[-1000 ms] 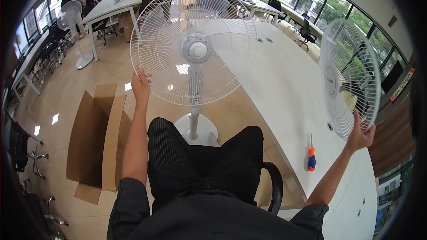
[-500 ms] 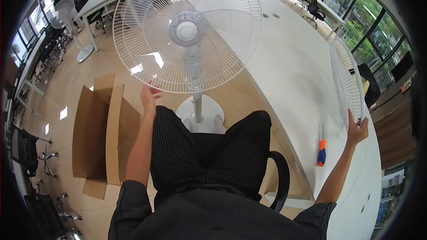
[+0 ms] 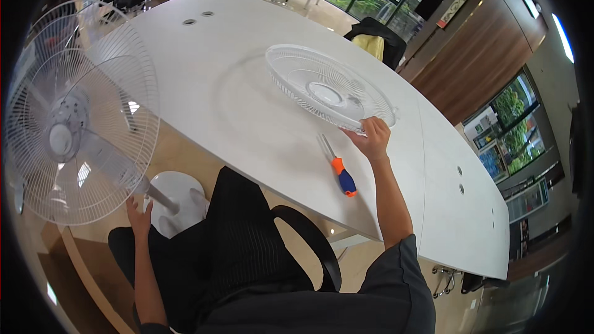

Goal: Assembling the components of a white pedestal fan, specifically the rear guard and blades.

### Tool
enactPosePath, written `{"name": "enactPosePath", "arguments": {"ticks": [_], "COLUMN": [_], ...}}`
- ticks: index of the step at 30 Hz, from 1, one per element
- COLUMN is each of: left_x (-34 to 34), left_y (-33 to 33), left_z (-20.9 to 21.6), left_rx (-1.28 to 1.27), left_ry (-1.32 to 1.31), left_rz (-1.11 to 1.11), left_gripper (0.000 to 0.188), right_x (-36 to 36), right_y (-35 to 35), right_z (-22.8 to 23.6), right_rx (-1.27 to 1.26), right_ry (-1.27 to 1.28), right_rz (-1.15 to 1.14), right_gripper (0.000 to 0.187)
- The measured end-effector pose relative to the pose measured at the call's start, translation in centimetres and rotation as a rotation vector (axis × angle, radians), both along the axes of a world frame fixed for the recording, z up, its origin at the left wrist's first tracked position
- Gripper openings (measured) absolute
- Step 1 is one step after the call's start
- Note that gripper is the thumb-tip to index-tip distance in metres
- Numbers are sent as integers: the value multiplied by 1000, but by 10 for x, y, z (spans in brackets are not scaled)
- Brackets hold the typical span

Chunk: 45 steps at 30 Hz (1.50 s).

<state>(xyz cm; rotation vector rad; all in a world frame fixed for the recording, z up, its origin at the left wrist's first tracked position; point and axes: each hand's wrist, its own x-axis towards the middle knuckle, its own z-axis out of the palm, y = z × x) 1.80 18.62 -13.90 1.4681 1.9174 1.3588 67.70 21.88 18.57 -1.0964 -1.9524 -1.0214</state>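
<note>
My right hand (image 3: pixel 372 140) is closed on the rim of a round white fan grille (image 3: pixel 325 93), which it holds tilted low over the white table (image 3: pixel 247 142). A faint shadow lies on the tabletop beside the grille. Nearer to me, a screwdriver (image 3: pixel 342 176) with an orange and blue handle rests on the table. To the left stands a white pedestal fan (image 3: pixel 60 139) with clear blades, a wire cage behind them and a round base (image 3: pixel 176 188) by my feet. Below the cage's lower edge, my left hand (image 3: pixel 140 218) has its fingers apart and holds nothing.
An open cardboard box (image 3: pixel 71 272) stands on the floor at lower left, partly hidden. A black curved chair armrest (image 3: pixel 312 244) is by my right thigh. Beyond the table is a chair (image 3: pixel 387 40) with yellow cloth; people sit farther back.
The view has swung right, so the fan now appears at the left. The grille in my right hand has gone from nearly edge-on to showing its broad face. My left hand stays near the fan's lower edge.
</note>
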Motion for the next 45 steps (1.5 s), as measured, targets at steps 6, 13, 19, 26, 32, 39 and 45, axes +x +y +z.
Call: {"name": "enactPosePath", "arguments": {"ticks": [6, 13, 19, 26, 32, 39, 45], "left_x": [-27, -17, -18, -20, -10, -31, 18], "left_y": [-26, -31, -41, -47, -56, -78, -112], "left_z": [-20, -17, -13, -34, -5, 114, 294], "left_rx": [-307, -396, -352, -245, -274, 89, 530], "left_ry": [-187, 5, 84, -145, -114, -244, 63], "left_rz": [130, 63, 52, 59, 143, 496, 372], "left_gripper": [71, 64, 58, 55, 54, 24, 24], "right_x": [26, 36, 66, 143, 111, -137, -368], "right_y": [-16, -20, -32, -64, -96, -96, -57], "right_z": [-19, -43, -53, -78, -38, 13, -27], "right_rx": [-111, -258, -193, -236, -425, -351, -1050], "right_ry": [67, 167, 282, 227, 290, 981, 978], "right_rz": [-65, -276, -424, -556, -563, 297, 680], "right_gripper": [38, 40, 43, 41, 39, 25, 29]}}
